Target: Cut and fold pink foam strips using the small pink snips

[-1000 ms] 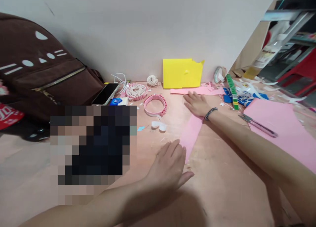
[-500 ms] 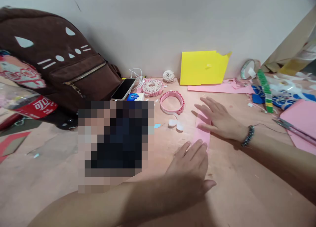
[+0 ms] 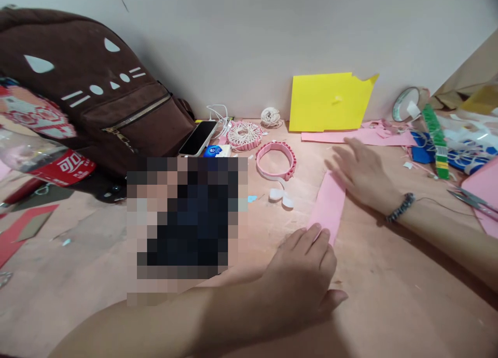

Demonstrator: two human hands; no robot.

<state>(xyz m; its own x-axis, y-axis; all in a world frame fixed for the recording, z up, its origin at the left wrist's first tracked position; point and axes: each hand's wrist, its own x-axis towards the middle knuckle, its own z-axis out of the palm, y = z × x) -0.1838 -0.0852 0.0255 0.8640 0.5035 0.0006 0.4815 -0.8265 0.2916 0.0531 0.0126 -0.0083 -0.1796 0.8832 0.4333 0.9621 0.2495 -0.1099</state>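
A pink paper strip (image 3: 329, 202) lies on the tabletop between my hands. My left hand (image 3: 305, 270) rests flat over the near end of the strip, with its fingers stretched forward and its thumb out to the right. At the strip's far end my right hand (image 3: 360, 174) is spread, its fingers apart and nothing held in it. To the left of the strip stands a pink paper ring (image 3: 275, 161) with a beaded-looking edge. Just in front of the ring is a curled white paper piece (image 3: 281, 197).
A brown backpack (image 3: 97, 78) and a cola bottle (image 3: 70, 166) stand at the left. Yellow paper (image 3: 330, 104) leans against the wall. A phone (image 3: 198, 138) lies at the back. Scissors (image 3: 472, 205), a tape roll (image 3: 406, 104) and scraps are at the right.
My right hand has lifted off the strip's middle and moved away towards its far end, uncovering more pink paper. My left hand has hardly moved. The view has shifted slightly.
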